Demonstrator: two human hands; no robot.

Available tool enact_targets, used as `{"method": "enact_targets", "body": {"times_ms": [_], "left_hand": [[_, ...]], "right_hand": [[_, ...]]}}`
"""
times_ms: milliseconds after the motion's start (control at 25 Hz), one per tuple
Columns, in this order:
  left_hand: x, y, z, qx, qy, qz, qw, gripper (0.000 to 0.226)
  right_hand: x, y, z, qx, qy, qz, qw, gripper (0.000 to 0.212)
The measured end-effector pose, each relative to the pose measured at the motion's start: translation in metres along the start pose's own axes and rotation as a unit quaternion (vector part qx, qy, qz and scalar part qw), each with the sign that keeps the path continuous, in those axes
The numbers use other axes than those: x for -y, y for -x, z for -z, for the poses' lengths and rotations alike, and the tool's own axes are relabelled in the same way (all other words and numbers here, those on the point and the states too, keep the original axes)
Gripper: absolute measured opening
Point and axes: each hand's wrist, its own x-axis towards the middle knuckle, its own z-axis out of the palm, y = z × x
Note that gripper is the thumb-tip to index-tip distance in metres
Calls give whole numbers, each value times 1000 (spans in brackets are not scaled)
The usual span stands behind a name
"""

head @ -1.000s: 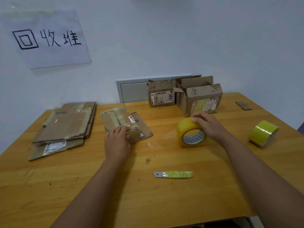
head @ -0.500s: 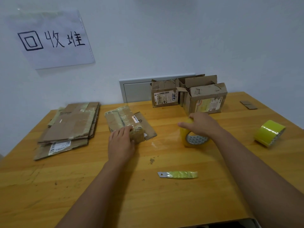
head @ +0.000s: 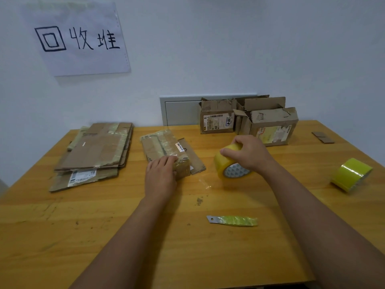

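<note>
Edging closer to the taped cardboard bundle (head: 162, 144) on the table (head: 125, 226), the yellow tape roll (head: 224, 163) is tilting as our right hand (head: 248, 153) is gripping its rim while our left hand (head: 160, 176) is pressing flat on it, likely readying another wrap.

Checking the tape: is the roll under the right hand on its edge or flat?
On its edge: the tape roll shows its core hole toward the camera; the right hand grips its top.
</note>
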Motion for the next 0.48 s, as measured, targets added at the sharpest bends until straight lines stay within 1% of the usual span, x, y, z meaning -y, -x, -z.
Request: {"method": "enact_targets", "body": {"times_ms": [200,360,480], "left_hand": [[2,-3,0,11,-3,-10,1000,43],[5,-5,2,18,17,-18,1000,44],[10,-10,3,27,31,-18,999,45]], "right_hand": [[8,5,1,-15,27,30,999,38],[21,13,2,-20,51,60,997,37],[38,20,6,-19,78,106,991,34]]}}
